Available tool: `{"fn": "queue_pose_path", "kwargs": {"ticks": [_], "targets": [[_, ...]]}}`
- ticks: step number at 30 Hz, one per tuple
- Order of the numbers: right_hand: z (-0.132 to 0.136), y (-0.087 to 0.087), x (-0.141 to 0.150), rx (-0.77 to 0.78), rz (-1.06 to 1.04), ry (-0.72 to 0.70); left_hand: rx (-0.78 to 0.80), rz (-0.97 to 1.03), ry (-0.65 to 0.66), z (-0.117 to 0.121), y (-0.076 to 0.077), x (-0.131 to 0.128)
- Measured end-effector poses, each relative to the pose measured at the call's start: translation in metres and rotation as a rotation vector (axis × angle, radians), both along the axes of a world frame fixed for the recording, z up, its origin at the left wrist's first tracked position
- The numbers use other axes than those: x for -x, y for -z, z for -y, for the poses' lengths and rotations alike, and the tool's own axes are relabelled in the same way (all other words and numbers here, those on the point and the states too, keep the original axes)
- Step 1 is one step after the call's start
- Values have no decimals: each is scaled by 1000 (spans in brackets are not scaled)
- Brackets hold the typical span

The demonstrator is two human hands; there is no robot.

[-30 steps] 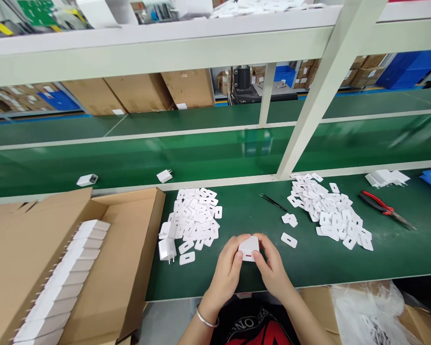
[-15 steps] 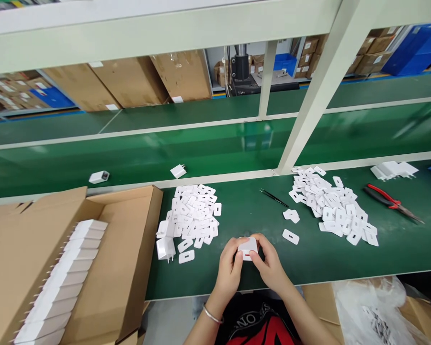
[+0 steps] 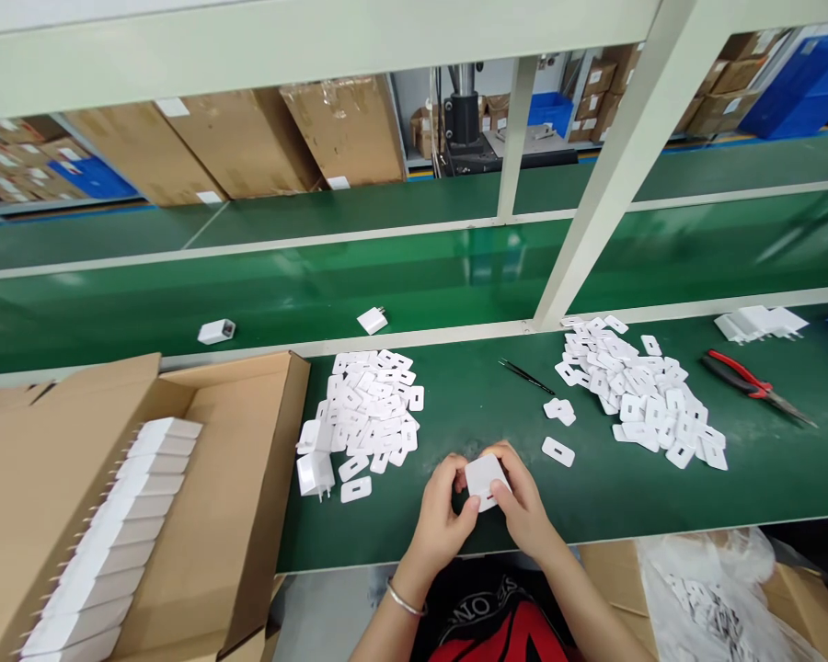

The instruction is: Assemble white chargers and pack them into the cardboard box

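So the right hand (image 3: pixel 523 506) has a white charger (image 3: pixel 487 480) pinched between thumb and fingers over the green table (image 3: pixel 469 395)'s near edge, left hand (image 3: pixel 442 513) half-curled right beside it, contact hard to tell.

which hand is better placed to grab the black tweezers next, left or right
Probably the right hand: it is nearer the black tweezers. But its thumb presses on the white charger, so the left hand would likely need to support that.
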State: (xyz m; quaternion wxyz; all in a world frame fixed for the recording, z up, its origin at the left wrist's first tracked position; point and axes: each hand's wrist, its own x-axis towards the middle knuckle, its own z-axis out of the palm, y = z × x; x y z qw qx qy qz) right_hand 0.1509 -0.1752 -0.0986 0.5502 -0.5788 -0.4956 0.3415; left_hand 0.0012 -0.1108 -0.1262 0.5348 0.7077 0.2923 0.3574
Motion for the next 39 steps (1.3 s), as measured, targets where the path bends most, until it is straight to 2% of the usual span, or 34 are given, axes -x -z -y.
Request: {"fn": "queue_pose_path", "kwargs": {"ticks": [5, 11, 17, 25, 32, 39], "targets": [[2, 1, 0, 24, 3, -20, -21, 24, -44, -1, -2, 0], [0, 6, 0, 28, -45, 1, 45, 54, -54, 2, 0, 0], [-1, 10, 0, 17, -118, 59, 21, -28, -24, 6, 3, 0], [-1, 6, 2, 11, -84, 45, 42, 10, -45, 3, 2, 1], [1, 4, 0, 8, -129, 29, 36, 16, 12, 4, -1, 2], [2, 4, -1, 27, -67, 34, 45, 24, -27, 3, -1, 0]]}}
